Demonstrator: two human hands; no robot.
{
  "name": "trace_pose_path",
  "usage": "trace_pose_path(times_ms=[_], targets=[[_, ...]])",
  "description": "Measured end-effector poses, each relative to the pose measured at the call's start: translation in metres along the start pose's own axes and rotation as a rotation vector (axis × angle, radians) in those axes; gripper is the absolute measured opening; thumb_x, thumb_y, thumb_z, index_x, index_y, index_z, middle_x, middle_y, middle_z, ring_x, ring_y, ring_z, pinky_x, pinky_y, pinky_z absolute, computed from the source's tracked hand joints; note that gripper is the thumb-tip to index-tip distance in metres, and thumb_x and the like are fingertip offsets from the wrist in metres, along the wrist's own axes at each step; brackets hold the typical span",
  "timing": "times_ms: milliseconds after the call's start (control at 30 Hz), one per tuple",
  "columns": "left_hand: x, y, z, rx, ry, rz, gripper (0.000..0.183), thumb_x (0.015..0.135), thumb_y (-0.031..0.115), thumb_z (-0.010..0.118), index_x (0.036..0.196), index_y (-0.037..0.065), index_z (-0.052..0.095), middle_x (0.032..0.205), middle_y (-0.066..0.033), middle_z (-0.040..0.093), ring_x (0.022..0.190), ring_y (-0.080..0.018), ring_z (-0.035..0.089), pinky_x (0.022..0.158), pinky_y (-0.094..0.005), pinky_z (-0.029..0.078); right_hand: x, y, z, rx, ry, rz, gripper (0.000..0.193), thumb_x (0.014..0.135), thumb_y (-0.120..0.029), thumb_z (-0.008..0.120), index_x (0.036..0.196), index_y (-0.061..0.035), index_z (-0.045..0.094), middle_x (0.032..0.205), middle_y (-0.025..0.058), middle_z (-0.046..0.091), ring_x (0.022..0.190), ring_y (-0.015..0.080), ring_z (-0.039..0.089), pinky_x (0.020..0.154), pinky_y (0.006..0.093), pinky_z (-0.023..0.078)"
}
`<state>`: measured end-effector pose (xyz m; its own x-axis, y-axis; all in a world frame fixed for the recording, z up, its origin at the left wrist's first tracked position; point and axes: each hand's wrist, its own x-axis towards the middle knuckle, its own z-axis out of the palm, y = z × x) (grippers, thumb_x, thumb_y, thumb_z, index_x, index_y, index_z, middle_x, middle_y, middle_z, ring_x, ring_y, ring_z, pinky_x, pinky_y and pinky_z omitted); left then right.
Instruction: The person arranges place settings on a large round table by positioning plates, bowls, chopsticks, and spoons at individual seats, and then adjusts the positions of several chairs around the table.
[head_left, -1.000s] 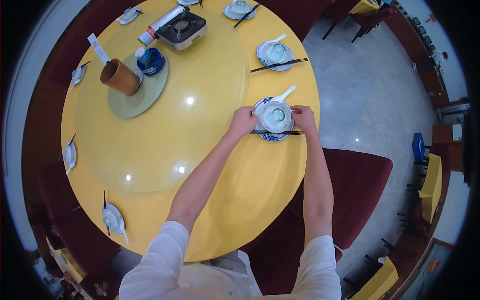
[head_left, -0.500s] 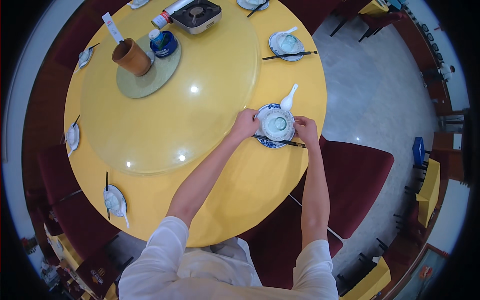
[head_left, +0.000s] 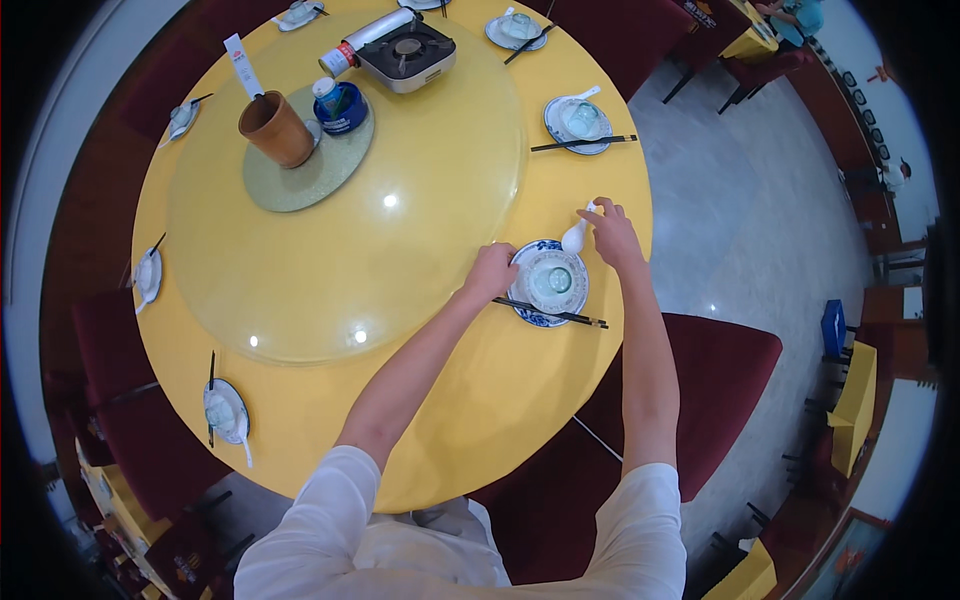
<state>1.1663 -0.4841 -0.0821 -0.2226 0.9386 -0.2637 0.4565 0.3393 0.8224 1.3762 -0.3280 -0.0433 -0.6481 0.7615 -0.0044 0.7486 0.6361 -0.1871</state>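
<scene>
On the yellow tablecloth lies a blue-and-white plate (head_left: 541,319). A white patterned bowl (head_left: 533,295) stands on it, with a small greenish glass (head_left: 558,280) inside. My left hand (head_left: 493,270) is closed at the left rim of the plate and bowl; its fingertips are partly hidden. Beyond the plate, a white spoon (head_left: 573,239) lies with its bowl end toward me. My right hand (head_left: 613,236) pinches the spoon's handle near its far end. Black chopsticks (head_left: 570,316) rest across the plate's near edge.
The glass turntable (head_left: 440,180) carries a wooden cup (head_left: 277,130), a blue container (head_left: 345,110) and a portable gas stove (head_left: 407,50). Another place setting (head_left: 578,122) lies farther along the table edge. A dark red chair (head_left: 710,390) stands by my right arm.
My right hand has left the right rim of the plate and reached farther out to the spoon's handle. The left hand stays at the plate. The whole view has shifted slightly.
</scene>
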Motion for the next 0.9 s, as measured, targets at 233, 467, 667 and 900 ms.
trace_pose_path(times_ms=[233,467,667,900], targets=[[0.006,-0.01,0.001,0.044,0.034,0.028,0.023,0.079,0.008,0.069,0.101,0.001,0.072,0.083,-0.0179,0.071,0.077,-0.0302,0.069,0.073,-0.0384,0.055,0.004,0.006,0.005,-0.086,-0.086,-0.127,0.024,0.081,-0.01,0.07,0.104,-0.0162,0.068,0.116,0.0009,0.063,0.113,0.0219,0.056,0.088,0.0413,0.049],[-0.002,-0.009,0.001,0.044,0.067,-0.016,0.024,0.081,0.002,0.065,0.104,0.002,0.072,0.087,-0.0193,0.071,0.081,-0.0315,0.069,0.075,-0.0405,0.054,-0.015,0.004,-0.005,-0.085,-0.235,-0.103,0.02,0.08,-0.013,0.072,0.099,-0.0123,0.067,0.095,0.0054,0.069,0.096,0.0264,0.064,0.085,0.0419,0.049],[-0.028,-0.004,-0.009,-0.006,-0.003,-0.068,0.024,0.08,-0.001,0.062,0.102,0.0,0.072,0.101,-0.0231,0.069,0.097,-0.039,0.066,0.088,-0.0459,0.052,-0.064,-0.023,-0.012,0.25,-0.318,0.015,0.021,0.081,-0.011,0.071,0.1,-0.0042,0.068,0.094,0.0133,0.071,0.088,0.0317,0.067,0.079,0.04,0.053],[-0.079,-0.041,-0.025,0.092,0.005,-0.01,0.026,0.079,-0.001,0.061,0.103,0.002,0.072,0.089,-0.0203,0.071,0.082,-0.0343,0.068,0.077,-0.04,0.054,-0.118,-0.065,0.015,0.614,-0.376,0.166,0.028,0.084,-0.011,0.073,0.109,0.0001,0.068,0.099,0.016,0.072,0.093,0.0287,0.069,0.084,0.0361,0.054]])
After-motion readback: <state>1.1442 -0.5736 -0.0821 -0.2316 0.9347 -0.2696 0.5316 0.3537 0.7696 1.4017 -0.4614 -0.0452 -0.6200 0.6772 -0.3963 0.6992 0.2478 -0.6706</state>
